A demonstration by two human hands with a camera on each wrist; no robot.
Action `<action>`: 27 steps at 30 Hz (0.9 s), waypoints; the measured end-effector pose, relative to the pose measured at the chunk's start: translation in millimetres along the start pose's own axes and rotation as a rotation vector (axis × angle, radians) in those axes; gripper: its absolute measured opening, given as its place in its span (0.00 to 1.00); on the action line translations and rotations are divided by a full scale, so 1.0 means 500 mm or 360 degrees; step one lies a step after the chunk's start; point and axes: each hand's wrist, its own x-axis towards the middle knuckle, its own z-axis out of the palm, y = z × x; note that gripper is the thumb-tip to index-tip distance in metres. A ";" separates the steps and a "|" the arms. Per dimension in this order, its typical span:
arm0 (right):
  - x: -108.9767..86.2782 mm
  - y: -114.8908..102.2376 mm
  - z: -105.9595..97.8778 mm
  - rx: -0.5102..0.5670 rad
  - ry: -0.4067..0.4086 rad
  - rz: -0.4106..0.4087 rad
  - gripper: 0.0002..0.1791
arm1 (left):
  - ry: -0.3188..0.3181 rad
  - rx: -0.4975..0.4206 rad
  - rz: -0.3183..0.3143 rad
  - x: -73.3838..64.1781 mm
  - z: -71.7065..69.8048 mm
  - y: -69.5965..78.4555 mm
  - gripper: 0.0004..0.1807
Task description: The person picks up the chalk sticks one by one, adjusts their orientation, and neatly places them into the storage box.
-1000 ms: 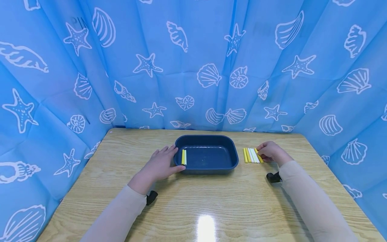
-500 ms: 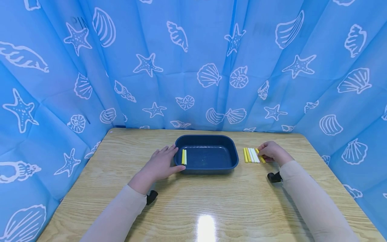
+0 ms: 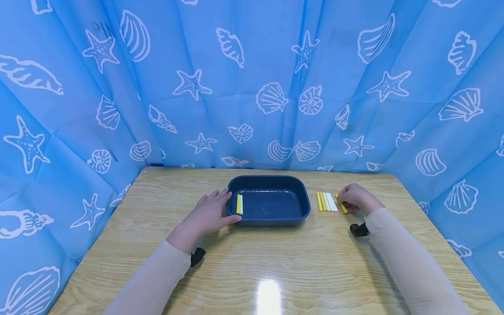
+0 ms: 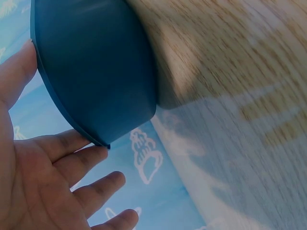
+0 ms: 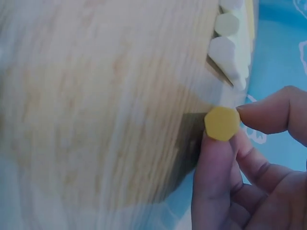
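The right hand (image 3: 353, 197), right of centre in the head view, pinches a yellow stick (image 3: 343, 205) between thumb and fingertips, leaving its lower end free. The stick slants, just beside the right end of a row of yellow and white sticks (image 3: 327, 202); whether it is lifted clear cannot be told. Its end, seen in the right wrist view, is many-sided, so the flats should resist rolling and suit a fingertip pinch. It looks light and stiff, perhaps brittle like chalk: a gentle hold near the middle, without bending, seems best. The dull surface does not suggest slipperiness.

The left hand (image 3: 211, 211), left of centre, has its fingers spread, touching the left rim of a dark blue tray (image 3: 271, 209). The tray looks rigid and is best steadied by that rim. Inside, at its left end, a yellow and a white stick (image 3: 242, 204) lie side by side. The wooden bench (image 3: 307, 262) carries everything; a blue shell-patterned curtain (image 3: 244, 78) fills the upper frame.
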 end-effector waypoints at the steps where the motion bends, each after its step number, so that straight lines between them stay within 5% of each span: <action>1: -0.003 0.001 -0.001 0.0004 -0.0004 -0.0011 0.07 | 0.0001 0.0000 0.0001 0.000 0.001 0.000 0.49; 14: -0.019 0.003 -0.021 0.0219 -0.0137 -0.0068 0.23 | 0.0010 -0.0007 -0.0002 0.000 0.002 -0.001 0.49; 27: -0.043 -0.010 -0.042 0.0434 -0.0241 -0.0180 0.25 | 0.0004 -0.0008 -0.0002 -0.001 0.002 -0.001 0.48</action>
